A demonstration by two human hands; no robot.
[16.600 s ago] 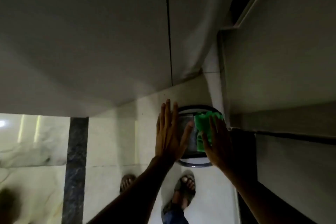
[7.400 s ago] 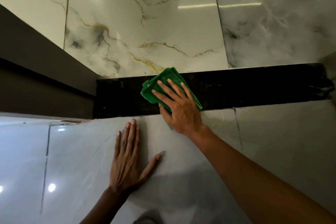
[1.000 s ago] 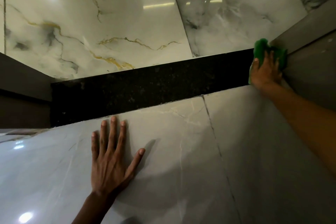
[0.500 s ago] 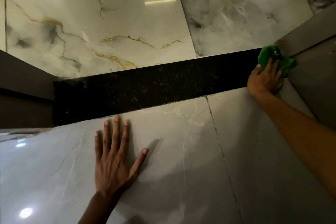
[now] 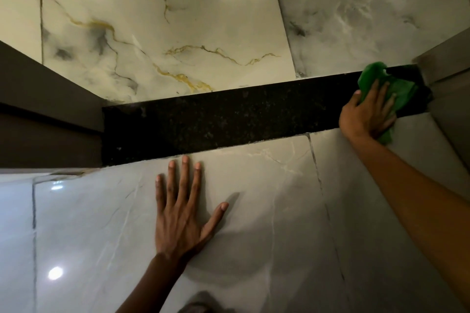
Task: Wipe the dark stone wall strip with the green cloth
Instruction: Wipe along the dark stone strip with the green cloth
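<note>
A dark speckled stone strip (image 5: 216, 122) runs across the wall between glossy marble tiles. At its right end, close to the corner, my right hand (image 5: 366, 115) presses a crumpled green cloth (image 5: 396, 89) flat against the strip; part of the cloth hangs below the palm. My left hand (image 5: 181, 213) lies flat with fingers spread on the grey tile just below the strip, its fingertips touching the strip's lower edge, holding nothing.
White marble tiles with gold veins (image 5: 165, 20) rise above the strip. Grey tiles (image 5: 267, 236) lie below it. A dark brown panel (image 5: 45, 114) meets the strip's left end. Another brown panel (image 5: 447, 63) forms the corner on the right.
My right hand with the cloth has slid a little left and down along the strip, away from the right corner. My left hand stays planted on the grey tile.
</note>
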